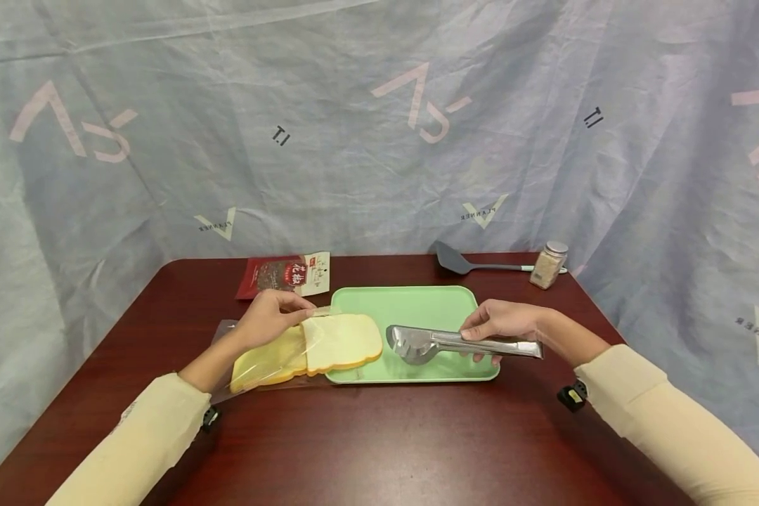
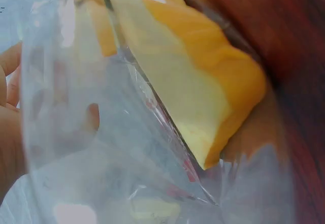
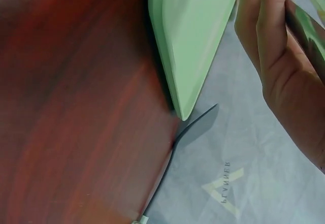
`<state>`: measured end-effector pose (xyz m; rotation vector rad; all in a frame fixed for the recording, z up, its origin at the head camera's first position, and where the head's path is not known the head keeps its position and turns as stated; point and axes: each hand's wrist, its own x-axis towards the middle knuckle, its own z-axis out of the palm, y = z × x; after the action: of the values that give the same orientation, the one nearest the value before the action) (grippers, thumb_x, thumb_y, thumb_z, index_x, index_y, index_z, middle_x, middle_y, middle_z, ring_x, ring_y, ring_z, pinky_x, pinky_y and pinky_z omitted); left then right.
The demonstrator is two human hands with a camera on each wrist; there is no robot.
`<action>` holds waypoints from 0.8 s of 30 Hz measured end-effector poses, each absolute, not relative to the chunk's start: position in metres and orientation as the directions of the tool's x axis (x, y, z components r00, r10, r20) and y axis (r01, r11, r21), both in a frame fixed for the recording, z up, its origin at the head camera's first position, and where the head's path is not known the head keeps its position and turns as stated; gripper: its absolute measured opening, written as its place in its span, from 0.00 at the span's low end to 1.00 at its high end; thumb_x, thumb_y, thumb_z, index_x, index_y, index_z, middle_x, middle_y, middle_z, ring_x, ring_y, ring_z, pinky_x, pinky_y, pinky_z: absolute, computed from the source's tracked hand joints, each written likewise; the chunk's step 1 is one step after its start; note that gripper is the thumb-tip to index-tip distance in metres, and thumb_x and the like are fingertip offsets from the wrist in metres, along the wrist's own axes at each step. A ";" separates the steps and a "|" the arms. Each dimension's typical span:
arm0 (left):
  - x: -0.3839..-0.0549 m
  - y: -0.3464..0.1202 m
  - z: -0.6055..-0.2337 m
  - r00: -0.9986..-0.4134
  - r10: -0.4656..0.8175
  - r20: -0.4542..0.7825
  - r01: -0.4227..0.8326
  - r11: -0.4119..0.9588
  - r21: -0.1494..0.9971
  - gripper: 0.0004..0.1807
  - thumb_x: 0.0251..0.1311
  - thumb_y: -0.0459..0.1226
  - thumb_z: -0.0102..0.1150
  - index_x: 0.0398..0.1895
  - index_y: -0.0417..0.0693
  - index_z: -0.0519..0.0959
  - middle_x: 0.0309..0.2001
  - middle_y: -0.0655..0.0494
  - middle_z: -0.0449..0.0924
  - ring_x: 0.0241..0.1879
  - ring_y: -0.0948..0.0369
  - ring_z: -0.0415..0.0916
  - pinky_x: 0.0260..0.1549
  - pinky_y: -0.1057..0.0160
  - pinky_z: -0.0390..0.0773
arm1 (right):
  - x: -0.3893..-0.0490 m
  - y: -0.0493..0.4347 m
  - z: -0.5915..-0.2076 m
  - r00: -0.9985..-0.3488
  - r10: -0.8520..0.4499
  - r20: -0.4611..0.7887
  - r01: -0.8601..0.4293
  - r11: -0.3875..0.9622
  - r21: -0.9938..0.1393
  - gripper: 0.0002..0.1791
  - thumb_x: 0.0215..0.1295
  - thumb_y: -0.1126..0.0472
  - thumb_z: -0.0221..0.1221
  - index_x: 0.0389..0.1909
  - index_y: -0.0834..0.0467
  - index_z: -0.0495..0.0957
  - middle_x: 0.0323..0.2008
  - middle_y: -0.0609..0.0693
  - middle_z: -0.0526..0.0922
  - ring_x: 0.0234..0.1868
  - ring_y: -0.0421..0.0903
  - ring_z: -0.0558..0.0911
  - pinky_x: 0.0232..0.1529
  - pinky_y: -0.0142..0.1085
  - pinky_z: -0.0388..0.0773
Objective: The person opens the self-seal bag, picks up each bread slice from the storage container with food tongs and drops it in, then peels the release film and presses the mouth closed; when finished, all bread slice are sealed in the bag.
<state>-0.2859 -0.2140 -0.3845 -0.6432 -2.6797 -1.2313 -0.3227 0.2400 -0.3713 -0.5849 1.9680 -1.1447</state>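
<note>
In the head view my left hand (image 1: 270, 318) pinches the upper edge of a clear plastic bag (image 1: 224, 330) near its mouth. One yellow-crusted bread slice (image 1: 268, 362) lies inside the bag. A second bread slice (image 1: 344, 341) sticks out of the mouth and overlaps the left end of a green tray (image 1: 411, 302). In the left wrist view the bag's film (image 2: 117, 148) covers part of the hand, beside the thick crust. My right hand (image 1: 496, 322) grips metal tongs (image 1: 439, 339) over the tray, their broad heads pointing left toward the bread.
A red and white spice packet (image 1: 284, 274) lies at the back left of the dark wooden table (image 1: 379, 443). A grey spatula (image 1: 458, 261) rests at the back right, with a lidded glass jar (image 1: 548, 266) by its handle. A grey cloth hangs behind.
</note>
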 end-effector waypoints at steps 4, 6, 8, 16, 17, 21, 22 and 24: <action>-0.287 -0.213 -0.384 -0.900 0.333 0.279 0.428 0.562 0.708 0.07 0.65 0.37 0.64 0.40 0.43 0.88 0.37 0.51 0.87 0.37 0.58 0.82 0.33 0.62 0.80 | -0.335 0.230 -0.372 -0.613 -0.659 -0.436 0.014 0.542 -0.840 0.19 0.70 0.53 0.61 0.49 0.65 0.84 0.45 0.68 0.84 0.37 0.53 0.87 0.30 0.41 0.83; -0.286 -0.213 -0.385 -0.901 0.336 0.273 0.425 0.560 0.712 0.08 0.66 0.36 0.64 0.41 0.43 0.87 0.38 0.51 0.87 0.38 0.58 0.82 0.33 0.62 0.81 | -0.341 0.225 -0.373 -0.619 -0.637 -0.461 0.034 0.564 -0.825 0.19 0.69 0.53 0.61 0.49 0.64 0.84 0.45 0.67 0.85 0.37 0.52 0.87 0.28 0.39 0.83; -0.285 -0.212 -0.386 -0.904 0.335 0.267 0.419 0.564 0.712 0.08 0.66 0.36 0.63 0.41 0.42 0.87 0.38 0.51 0.87 0.38 0.58 0.82 0.34 0.62 0.81 | -0.345 0.219 -0.374 -0.623 -0.616 -0.483 0.056 0.580 -0.813 0.18 0.69 0.53 0.62 0.48 0.63 0.85 0.46 0.65 0.85 0.36 0.49 0.86 0.27 0.38 0.82; -0.287 -0.211 -0.391 -0.900 0.338 0.276 0.427 0.555 0.714 0.07 0.66 0.36 0.63 0.41 0.42 0.87 0.39 0.51 0.87 0.41 0.55 0.83 0.38 0.59 0.81 | -0.357 0.202 -0.376 -0.618 -0.595 -0.514 0.103 0.587 -0.803 0.17 0.68 0.54 0.63 0.48 0.62 0.85 0.48 0.66 0.84 0.31 0.45 0.85 0.25 0.36 0.80; -0.287 -0.211 -0.392 -0.900 0.337 0.277 0.427 0.554 0.715 0.08 0.66 0.36 0.63 0.41 0.42 0.87 0.39 0.51 0.87 0.42 0.54 0.83 0.38 0.59 0.81 | -0.358 0.201 -0.376 -0.613 -0.597 -0.518 0.107 0.587 -0.803 0.17 0.68 0.54 0.63 0.48 0.62 0.85 0.48 0.66 0.84 0.31 0.45 0.85 0.25 0.36 0.80; -0.287 -0.212 -0.394 -0.904 0.324 0.280 0.419 0.536 0.733 0.08 0.66 0.35 0.62 0.40 0.38 0.85 0.43 0.48 0.87 0.44 0.52 0.84 0.38 0.59 0.81 | -0.362 0.199 -0.373 -0.597 -0.598 -0.534 0.124 0.589 -0.798 0.17 0.69 0.55 0.62 0.50 0.63 0.85 0.50 0.65 0.84 0.31 0.45 0.85 0.24 0.35 0.80; -0.287 -0.212 -0.395 -0.905 0.320 0.281 0.416 0.527 0.741 0.08 0.67 0.34 0.62 0.40 0.37 0.84 0.44 0.47 0.87 0.45 0.51 0.84 0.38 0.60 0.81 | -0.363 0.198 -0.371 -0.595 -0.598 -0.536 0.125 0.590 -0.798 0.17 0.69 0.55 0.62 0.50 0.63 0.84 0.49 0.65 0.84 0.31 0.45 0.85 0.24 0.35 0.80; -0.288 -0.212 -0.395 -0.906 0.314 0.283 0.413 0.510 0.755 0.08 0.67 0.34 0.61 0.40 0.35 0.83 0.45 0.45 0.86 0.46 0.50 0.84 0.38 0.60 0.81 | -0.363 0.198 -0.368 -0.585 -0.604 -0.541 0.134 0.586 -0.799 0.17 0.70 0.56 0.61 0.51 0.64 0.84 0.50 0.65 0.84 0.30 0.45 0.85 0.24 0.35 0.80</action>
<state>-0.2884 -0.2118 -0.3948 -0.6366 -2.6328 -1.3615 -0.3634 0.1982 -0.3678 -0.3760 1.9458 -1.0712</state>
